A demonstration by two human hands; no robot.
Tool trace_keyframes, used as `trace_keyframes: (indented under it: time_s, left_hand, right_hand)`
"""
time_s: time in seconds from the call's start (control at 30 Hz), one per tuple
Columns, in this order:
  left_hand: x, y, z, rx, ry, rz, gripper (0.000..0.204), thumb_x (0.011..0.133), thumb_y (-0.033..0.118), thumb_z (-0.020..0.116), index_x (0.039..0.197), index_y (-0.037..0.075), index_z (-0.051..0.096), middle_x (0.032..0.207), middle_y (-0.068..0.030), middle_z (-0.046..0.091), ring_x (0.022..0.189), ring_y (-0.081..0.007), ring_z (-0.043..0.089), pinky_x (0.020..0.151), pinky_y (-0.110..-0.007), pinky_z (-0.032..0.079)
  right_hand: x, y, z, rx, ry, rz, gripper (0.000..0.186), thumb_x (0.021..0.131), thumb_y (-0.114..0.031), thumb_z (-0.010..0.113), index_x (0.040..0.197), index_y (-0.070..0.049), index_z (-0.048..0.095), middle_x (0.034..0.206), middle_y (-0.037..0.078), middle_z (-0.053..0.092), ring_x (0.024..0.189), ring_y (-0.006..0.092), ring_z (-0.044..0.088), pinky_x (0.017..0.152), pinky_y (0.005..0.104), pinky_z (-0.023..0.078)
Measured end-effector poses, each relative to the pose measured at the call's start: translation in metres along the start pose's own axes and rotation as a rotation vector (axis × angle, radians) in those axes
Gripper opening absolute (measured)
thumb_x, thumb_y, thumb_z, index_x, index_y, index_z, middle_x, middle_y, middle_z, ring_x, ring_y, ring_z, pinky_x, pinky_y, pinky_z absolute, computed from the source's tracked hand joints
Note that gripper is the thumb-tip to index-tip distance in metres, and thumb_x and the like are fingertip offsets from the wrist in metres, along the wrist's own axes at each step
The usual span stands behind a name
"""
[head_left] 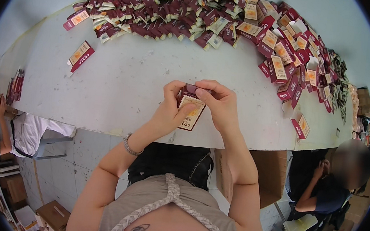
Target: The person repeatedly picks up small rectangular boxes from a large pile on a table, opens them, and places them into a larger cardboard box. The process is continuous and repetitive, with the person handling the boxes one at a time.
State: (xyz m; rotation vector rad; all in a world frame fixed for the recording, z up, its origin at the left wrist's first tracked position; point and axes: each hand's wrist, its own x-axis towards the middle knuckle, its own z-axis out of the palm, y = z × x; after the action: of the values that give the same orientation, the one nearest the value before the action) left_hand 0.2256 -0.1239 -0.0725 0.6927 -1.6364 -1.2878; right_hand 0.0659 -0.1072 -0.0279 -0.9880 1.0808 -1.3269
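A small maroon and cream carton point(190, 121) is held between my two hands, just above the table near its front edge. My left hand point(171, 107) grips the carton's left side, with the thumb lying across its printed front. At the carton's top end, my right hand point(222, 104) pinches the maroon flap between thumb and fingers. The fingers behind the carton are partly hidden, and what is inside it does not show.
Along the table's point(121, 83) far side lies a heap of maroon and cream sachets point(171, 15). Many cartons point(283, 53) are piled at the right. A single carton point(81, 56) lies at the left. Co-workers sit at both sides; a cardboard box point(270, 173) stands below the front edge.
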Motion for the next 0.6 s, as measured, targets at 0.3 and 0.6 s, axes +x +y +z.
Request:
trace_keyframes:
  time_s: [0.3, 0.6]
  left_hand:
    - [-0.001, 0.009, -0.012, -0.075, -0.131, -0.16, 0.031, 0.091, 0.012, 0.058, 0.116, 0.004, 0.041, 0.116, -0.0102, 0.047, 0.096, -0.0175, 0.055, 0.085, -0.03, 0.046]
    - [0.053, -0.011, -0.282, 1.86, 0.414, -0.523, 0.074, 0.079, 0.054, 0.065, 0.134, 0.01, 0.043, 0.129, -0.0173, 0.049, 0.119, -0.034, 0.048, 0.095, -0.046, 0.042]
  right_hand:
    - [-0.034, -0.009, -0.007, -0.2, -0.14, 0.058, 0.029, 0.084, -0.001, 0.063, 0.112, -0.006, 0.067, 0.115, 0.009, 0.06, 0.105, 0.0175, 0.058, 0.086, 0.0286, 0.049]
    - [-0.033, -0.093, -0.092, -1.32, -0.198, 0.365, 0.039, 0.082, -0.04, 0.066, 0.099, -0.005, 0.071, 0.084, 0.014, 0.069, 0.077, 0.0203, 0.066, 0.069, 0.0348, 0.049]
